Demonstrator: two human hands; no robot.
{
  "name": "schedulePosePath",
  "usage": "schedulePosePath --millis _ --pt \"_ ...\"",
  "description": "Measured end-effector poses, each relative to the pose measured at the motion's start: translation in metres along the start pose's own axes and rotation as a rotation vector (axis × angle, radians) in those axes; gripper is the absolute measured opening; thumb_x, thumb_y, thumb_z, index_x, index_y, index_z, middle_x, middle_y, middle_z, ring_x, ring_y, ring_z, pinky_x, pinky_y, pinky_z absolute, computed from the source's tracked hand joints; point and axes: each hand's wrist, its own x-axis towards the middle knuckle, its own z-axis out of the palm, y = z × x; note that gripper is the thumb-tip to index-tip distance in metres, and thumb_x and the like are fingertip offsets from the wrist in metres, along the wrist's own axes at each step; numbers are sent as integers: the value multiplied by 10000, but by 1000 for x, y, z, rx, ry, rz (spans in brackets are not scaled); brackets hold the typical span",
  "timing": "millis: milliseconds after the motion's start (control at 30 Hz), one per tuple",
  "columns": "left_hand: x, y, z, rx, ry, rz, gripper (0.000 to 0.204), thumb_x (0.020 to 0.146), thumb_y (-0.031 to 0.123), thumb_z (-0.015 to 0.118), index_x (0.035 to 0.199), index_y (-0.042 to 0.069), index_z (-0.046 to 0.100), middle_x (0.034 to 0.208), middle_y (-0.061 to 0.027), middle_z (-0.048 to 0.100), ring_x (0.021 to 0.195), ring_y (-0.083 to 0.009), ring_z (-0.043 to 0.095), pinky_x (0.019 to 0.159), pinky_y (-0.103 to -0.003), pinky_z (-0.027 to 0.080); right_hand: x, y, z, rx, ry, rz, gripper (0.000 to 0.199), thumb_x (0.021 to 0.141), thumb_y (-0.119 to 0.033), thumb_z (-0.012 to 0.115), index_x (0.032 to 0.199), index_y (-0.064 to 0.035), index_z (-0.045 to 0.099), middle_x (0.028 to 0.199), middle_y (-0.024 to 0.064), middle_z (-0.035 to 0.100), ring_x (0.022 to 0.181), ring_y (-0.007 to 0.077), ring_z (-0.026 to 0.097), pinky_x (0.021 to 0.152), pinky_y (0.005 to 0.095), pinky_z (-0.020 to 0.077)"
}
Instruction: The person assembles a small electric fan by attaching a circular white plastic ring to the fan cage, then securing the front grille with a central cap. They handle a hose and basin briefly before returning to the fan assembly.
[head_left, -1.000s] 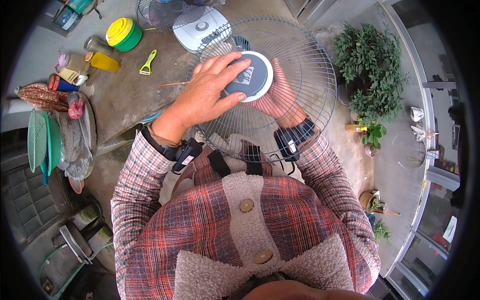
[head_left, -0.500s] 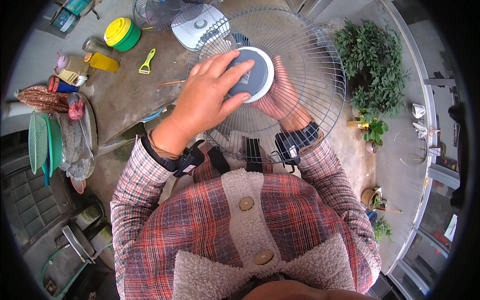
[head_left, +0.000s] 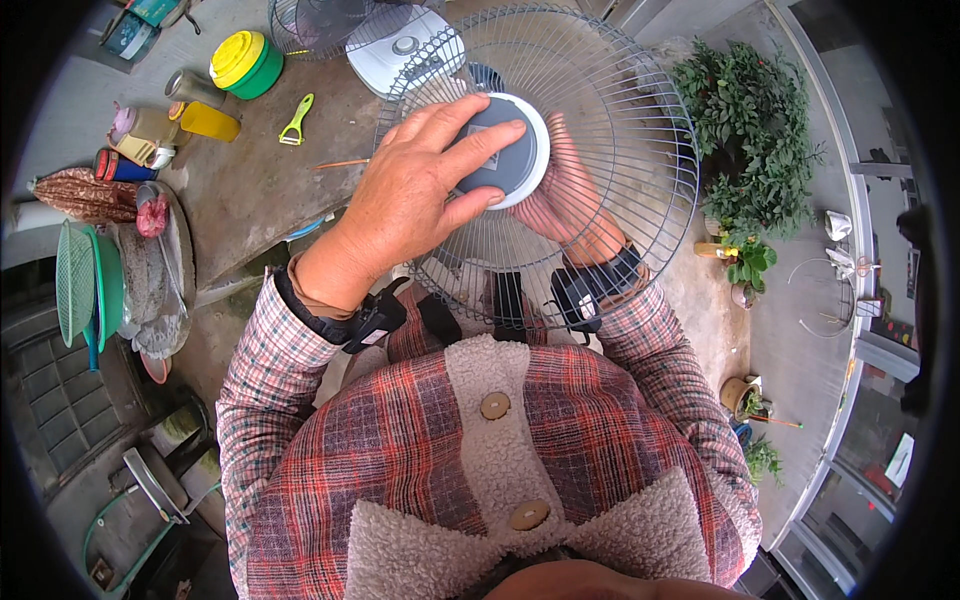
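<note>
A round wire fan guard (head_left: 640,130) is held up in front of my chest. My left hand (head_left: 415,195) lies on top of it, fingers spread over the round grey and white centre cap (head_left: 505,150). Behind the wires my right hand (head_left: 570,205) presses against the guard's underside, its fingers showing through the mesh just right of the cap. Both wrists carry black straps with small devices.
A white fan body (head_left: 405,45) with a second guard lies on the concrete table (head_left: 250,180) beyond. A yellow-lidded green tub (head_left: 245,62), yellow bottle (head_left: 205,120), green peeler (head_left: 296,118) and jars sit at left. Green strainers (head_left: 85,280) hang lower left. Potted plants (head_left: 750,130) stand right.
The guard has tilted and come nearer to me. My left hand has slid further across the centre cap, and my right hand has stayed behind the wires.
</note>
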Motion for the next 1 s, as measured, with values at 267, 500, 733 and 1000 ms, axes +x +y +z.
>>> schedulePosePath --millis 267,500,733,1000 --pt "7 0 -10 -13 -51 2 653 663 166 783 1278 254 580 1352 -75 493 1136 -304 526 942 -425 433 1 0 -4 -87 -59 -6 728 962 -622 210 1460 -94 271 1466 161 352 1345 302 389 1060 464 436" --pt "9 3 -15 34 -129 -3 668 643 173 790 1271 271 586 1330 -58 499 1133 -282 526 945 -423 419 -1 3 -3 -24 -49 30 711 965 -601 217 1454 -87 270 1476 145 326 1347 294 384 1102 430 403" --pt "7 0 -16 37 -98 35 669 603 188 814 1236 263 611 1309 -69 510 1147 -303 515 944 -429 416 -2 5 -1 -65 -93 10 708 966 -602 215 1455 -93 267 1469 145 338 1345 290 387 1097 439 407" --pt "4 -4 -10 -44 -46 97 656 587 163 821 1210 221 626 1278 -111 520 1167 -359 493 967 -449 427 -5 6 5 -134 -27 45 738 963 -620 168 1476 -93 218 1483 166 314 1355 311 371 1084 454 417"
